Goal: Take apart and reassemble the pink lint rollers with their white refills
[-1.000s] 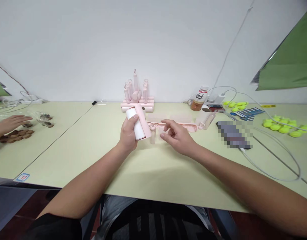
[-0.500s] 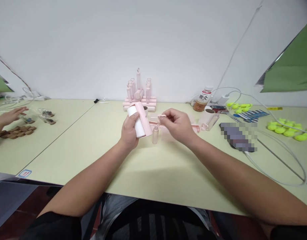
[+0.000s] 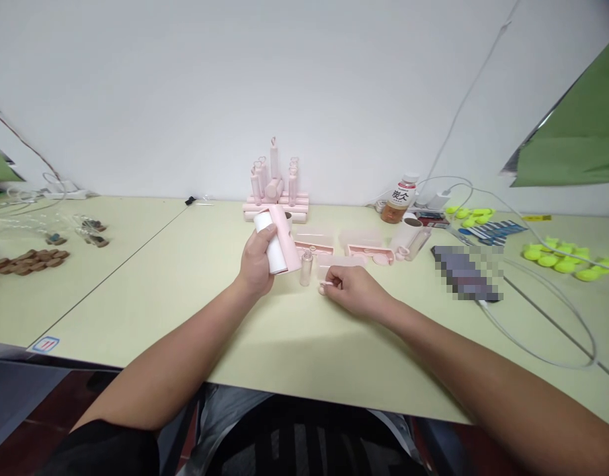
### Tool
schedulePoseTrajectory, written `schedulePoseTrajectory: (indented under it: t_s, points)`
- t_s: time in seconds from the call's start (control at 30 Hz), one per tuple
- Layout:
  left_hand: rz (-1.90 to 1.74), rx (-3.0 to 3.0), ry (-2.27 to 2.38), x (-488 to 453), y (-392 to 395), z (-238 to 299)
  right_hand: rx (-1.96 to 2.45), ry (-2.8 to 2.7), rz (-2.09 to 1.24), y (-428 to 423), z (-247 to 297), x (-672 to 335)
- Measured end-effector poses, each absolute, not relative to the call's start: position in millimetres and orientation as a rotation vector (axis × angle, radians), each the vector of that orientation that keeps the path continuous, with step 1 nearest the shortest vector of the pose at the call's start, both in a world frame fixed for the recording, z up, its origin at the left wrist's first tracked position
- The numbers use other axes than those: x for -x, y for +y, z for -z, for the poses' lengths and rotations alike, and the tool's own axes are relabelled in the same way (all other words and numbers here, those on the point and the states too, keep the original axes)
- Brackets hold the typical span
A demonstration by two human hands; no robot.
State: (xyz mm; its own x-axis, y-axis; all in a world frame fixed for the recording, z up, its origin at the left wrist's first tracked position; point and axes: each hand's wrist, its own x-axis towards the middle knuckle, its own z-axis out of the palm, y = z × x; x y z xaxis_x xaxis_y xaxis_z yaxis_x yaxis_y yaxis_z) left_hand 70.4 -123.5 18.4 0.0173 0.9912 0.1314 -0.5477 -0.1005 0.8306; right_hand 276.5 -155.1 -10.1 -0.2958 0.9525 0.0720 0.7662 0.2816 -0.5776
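A white roll in a pink cover point(image 3: 278, 239) is clasped in the full grip of the left hand point(image 3: 257, 261) and held tilted above the worktop point(image 3: 185, 291). A small pink piece point(image 3: 325, 286) is pinched in the narrow grip of the right hand point(image 3: 356, 292), which is rested on the worktop. A small pink tube point(image 3: 307, 268) is stood upright between the hands. Pink trays point(image 3: 366, 251) are laid just behind it, with a drink bottle point(image 3: 397, 199) farther back on the right.

Pale green table point(image 3: 135, 277), white wall point(image 3: 185, 86)

An assembly workshop is indicated: pink parts point(image 3: 276, 192) are stacked beyond the gripped roller point(image 3: 276, 248), yellow-green caps point(image 3: 557, 254) are spread well to its right, brown pieces point(image 3: 26, 260) to its left.
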Motion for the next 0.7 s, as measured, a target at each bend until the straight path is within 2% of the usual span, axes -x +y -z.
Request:
schedulePoseTrajectory:
  t_s: [0.23, 0.53, 0.7]
  points:
    - [-1.475, -0.85, 0.708, -72.9, -123.2, -18.5, 1.528, -2.055, -0.301, -152.3, -2.1, -271.4]
    - [-1.381, -0.86, 0.693, -72.5, -123.9, -20.1, 1.415, -2.031, -0.4, -131.5, 4.0, -239.8]
    - [-1.346, -0.891, 0.669, -70.5, -124.6, -22.4, 1.097, -1.899, -0.36, -140.6, -13.0, -247.5]
